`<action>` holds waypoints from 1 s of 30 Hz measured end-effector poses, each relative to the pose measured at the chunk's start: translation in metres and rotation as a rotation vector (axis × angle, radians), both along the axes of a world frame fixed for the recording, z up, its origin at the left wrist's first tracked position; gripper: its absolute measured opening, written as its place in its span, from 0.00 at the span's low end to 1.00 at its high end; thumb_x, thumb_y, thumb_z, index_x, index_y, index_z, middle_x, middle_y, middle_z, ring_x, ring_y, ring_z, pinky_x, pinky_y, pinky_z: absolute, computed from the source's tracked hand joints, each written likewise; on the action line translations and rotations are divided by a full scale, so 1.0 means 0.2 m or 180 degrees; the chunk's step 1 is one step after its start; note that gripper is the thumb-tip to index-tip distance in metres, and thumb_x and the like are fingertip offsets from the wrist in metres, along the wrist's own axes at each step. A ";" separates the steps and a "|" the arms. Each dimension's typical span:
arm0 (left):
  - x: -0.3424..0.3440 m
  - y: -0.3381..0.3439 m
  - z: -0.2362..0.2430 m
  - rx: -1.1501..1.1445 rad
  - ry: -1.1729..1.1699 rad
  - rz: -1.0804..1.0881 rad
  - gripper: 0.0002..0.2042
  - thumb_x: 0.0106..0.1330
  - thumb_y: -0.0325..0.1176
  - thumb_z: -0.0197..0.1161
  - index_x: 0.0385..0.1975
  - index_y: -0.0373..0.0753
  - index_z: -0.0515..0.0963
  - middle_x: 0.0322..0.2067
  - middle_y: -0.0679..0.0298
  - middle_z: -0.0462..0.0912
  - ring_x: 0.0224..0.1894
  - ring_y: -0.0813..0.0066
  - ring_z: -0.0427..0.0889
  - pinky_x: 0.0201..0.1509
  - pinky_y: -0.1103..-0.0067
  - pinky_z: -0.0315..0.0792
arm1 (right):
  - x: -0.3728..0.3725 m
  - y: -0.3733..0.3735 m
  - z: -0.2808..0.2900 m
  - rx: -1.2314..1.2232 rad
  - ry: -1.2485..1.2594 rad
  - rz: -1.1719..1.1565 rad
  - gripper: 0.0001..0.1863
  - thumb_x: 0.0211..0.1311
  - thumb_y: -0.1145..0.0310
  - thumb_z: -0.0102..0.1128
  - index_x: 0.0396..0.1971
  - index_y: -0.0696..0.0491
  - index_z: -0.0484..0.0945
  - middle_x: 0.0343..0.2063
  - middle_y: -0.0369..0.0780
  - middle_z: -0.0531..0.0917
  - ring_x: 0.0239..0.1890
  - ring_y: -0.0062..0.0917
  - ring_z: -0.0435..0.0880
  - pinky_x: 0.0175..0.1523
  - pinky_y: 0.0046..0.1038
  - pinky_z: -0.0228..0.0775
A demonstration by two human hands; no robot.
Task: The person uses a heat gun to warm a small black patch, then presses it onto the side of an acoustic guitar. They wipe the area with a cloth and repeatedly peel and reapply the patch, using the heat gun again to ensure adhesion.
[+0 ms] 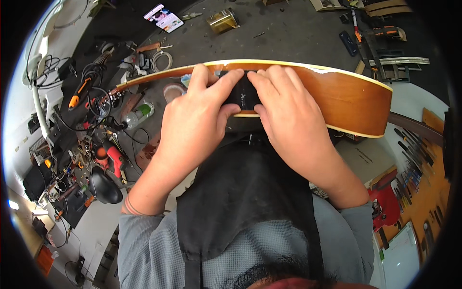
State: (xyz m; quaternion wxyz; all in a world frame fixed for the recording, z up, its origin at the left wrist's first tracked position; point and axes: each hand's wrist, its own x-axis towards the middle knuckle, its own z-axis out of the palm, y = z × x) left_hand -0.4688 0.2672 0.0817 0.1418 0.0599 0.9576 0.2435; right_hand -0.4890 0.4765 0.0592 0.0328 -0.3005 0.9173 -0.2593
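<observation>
The left hand (190, 108) and the right hand (291, 113) both grip a black panel (244, 94) on the acoustic guitar's (353, 98) side.

Dark workbench (284, 41), on it a phone (163, 18) (screen lit), gold-coloured cylinder (223, 21), coiled pale cable (155, 59), clear bottle (137, 115)

We saw only part of the black panel (246, 84) on the acoustic guitar (353, 101): the left hand (195, 106) and the right hand (293, 113) hid its two ends. Both broad faces of the guitar were turned out of our sight. We found the panel's pale marks (243, 94) and the smartphone's (163, 18) screen too small to read. The lower edge cut off the person's hair (274, 271), and the dark rim hid the lower end of the white board (402, 253).
</observation>
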 end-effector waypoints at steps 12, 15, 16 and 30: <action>0.03 0.00 -0.04 -0.0215 0.0325 -0.0148 0.30 0.66 0.32 0.78 0.70 0.50 0.80 0.49 0.56 0.81 0.42 0.47 0.89 0.45 0.57 0.84 | 0.05 -0.08 -0.01 0.0249 0.0307 -0.0162 0.22 0.61 0.70 0.77 0.53 0.60 0.81 0.48 0.43 0.80 0.57 0.35 0.83 0.57 0.30 0.86; 0.04 -0.01 -0.04 -0.0177 0.0375 -0.0154 0.29 0.66 0.32 0.78 0.69 0.49 0.80 0.49 0.56 0.81 0.43 0.47 0.89 0.45 0.58 0.84 | 0.07 -0.09 -0.03 0.0347 0.0565 -0.0154 0.21 0.61 0.69 0.78 0.51 0.60 0.80 0.47 0.43 0.80 0.57 0.35 0.83 0.56 0.30 0.86; 0.04 -0.01 -0.04 -0.0122 0.0392 -0.0141 0.29 0.66 0.32 0.78 0.68 0.48 0.81 0.48 0.55 0.82 0.43 0.47 0.89 0.46 0.58 0.83 | 0.07 -0.09 -0.02 0.0359 0.0541 -0.0119 0.21 0.61 0.70 0.78 0.51 0.59 0.80 0.47 0.43 0.80 0.56 0.35 0.83 0.58 0.30 0.85; 0.10 -0.10 -0.05 0.0450 0.1145 -0.0661 0.30 0.67 0.30 0.77 0.69 0.34 0.77 0.51 0.42 0.84 0.52 0.39 0.88 0.56 0.57 0.82 | 0.13 -0.10 0.04 0.0711 0.0567 0.0197 0.23 0.72 0.73 0.66 0.63 0.64 0.76 0.52 0.53 0.81 0.59 0.48 0.82 0.64 0.43 0.79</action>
